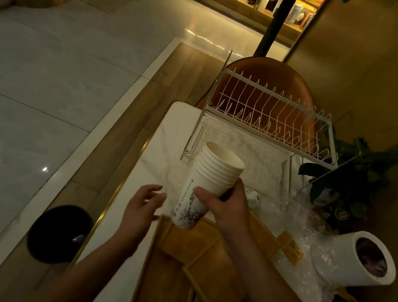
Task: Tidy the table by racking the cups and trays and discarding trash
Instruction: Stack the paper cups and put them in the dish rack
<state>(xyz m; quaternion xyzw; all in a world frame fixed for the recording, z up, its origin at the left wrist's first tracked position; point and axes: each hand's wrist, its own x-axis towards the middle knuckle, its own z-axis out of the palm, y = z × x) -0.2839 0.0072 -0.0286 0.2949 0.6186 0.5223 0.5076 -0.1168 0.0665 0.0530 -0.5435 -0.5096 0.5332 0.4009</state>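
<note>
Stack of nested paper cups (208, 187) was in the air over the near part of the table (156, 143). It was tilted, mouths toward the dish rack (272, 121), base just above the far edge of the wooden trays (170, 279). It touched neither rack nor table.

Step in hand, my read: racking the cups. The stack was gathered but not yet placed. The next move would call for carrying it forward to the rack's lower tier and setting it where the wires support it. The stack was tall, so it needs a stable seat or it tips. Trays and trash come after that.

Right hand (225, 206): fingers and thumb wrapped round the stack's middle, a firm clamp.
Left hand (143, 205): left of the stack's base, near but apart, fingers spread and loosely bent, holding nothing. Probably ready to steady the base.

Around:
- Crumpled clear plastic wrap (307, 223) right of the trays.
- White cylindrical tub (359, 259) on its side near the right edge.
- Small white item (253, 197) behind the right hand, too dim to identify.
- Potted plant (356, 173) beside the rack, orange chair (267, 72) behind it.
- Dark bin (58, 232) on the floor left of the table, presumably for the trash.
</note>
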